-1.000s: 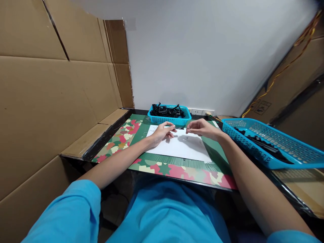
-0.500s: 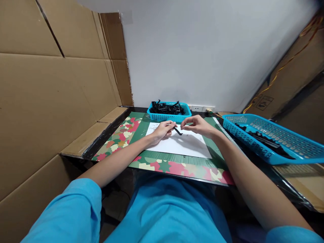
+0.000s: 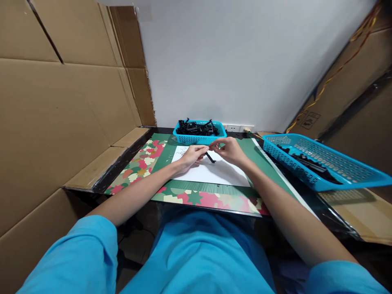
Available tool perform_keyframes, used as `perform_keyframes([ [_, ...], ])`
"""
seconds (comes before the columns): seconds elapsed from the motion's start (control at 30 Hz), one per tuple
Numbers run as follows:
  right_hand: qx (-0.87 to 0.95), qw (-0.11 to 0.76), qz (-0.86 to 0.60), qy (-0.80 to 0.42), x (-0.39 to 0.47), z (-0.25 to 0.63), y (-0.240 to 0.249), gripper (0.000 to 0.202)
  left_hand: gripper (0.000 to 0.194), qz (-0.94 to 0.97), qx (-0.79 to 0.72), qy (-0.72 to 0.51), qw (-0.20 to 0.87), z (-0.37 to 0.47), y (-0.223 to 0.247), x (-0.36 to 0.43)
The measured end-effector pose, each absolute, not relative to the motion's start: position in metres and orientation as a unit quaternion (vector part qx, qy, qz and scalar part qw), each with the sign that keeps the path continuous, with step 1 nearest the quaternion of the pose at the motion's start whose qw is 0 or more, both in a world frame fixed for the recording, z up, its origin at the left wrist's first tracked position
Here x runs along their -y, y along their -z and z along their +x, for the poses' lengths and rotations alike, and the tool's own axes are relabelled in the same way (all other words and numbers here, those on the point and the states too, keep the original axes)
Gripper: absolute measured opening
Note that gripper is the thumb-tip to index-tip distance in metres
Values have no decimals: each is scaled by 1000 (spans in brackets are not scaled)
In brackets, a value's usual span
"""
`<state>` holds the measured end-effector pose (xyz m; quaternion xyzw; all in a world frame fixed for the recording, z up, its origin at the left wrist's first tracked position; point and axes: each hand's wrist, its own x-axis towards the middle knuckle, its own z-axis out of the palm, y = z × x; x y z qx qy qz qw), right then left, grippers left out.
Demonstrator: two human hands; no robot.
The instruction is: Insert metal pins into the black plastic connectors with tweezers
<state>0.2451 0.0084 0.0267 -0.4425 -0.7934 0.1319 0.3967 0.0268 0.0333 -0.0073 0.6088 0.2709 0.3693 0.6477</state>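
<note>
My left hand [image 3: 192,157] is closed on a slim black plastic part [image 3: 210,158], which slants down to the right above a white sheet of paper [image 3: 214,175]. The lower end of the part is slightly hooked; its upper end is hidden by my fingers. My right hand [image 3: 230,151] is in a pinch with its fingertips against the left thumb, at the upper end of the part. Whatever the right fingers hold is too small to make out. Tiny bits [image 3: 181,151] lie on the paper's upper left, partly behind my left hand.
A blue basket [image 3: 199,139] heaped with black plastic parts [image 3: 199,128] stands against the wall. At the right, a larger blue basket [image 3: 352,159] holds more long black parts [image 3: 309,163]. Cardboard [image 3: 76,110] walls the left side. Wall sockets [image 3: 234,128] sit behind the table.
My right hand has come left and its fingertips now meet my left hand at the black part. The whole view has shifted slightly.
</note>
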Motion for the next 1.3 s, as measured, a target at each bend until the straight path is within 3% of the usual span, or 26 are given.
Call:
perform_keyframes([
  [0.33, 783, 448, -425, -72, -8, 239, -21, 30, 49, 607, -239, -400, 644, 27, 12, -32],
  [0.57, 743, 490, -425, -162, -6, 242, -31, 42, 49, 631, -249, -455, 577, 29, 13, -41],
  [0.8, 691, 539, -415, -244, -3, 238, -33, 41, 53, 650, -246, -514, 503, 26, 6, -40],
  [1.07, 656, 531, -391, -367, 0, 234, -35, 40, 51, 667, -218, -528, 479, 27, 5, -39],
  [1.3, 654, 542, -393, -353, 2, 235, -37, 40, 50, 676, -219, -531, 462, 27, 1, -34],
])
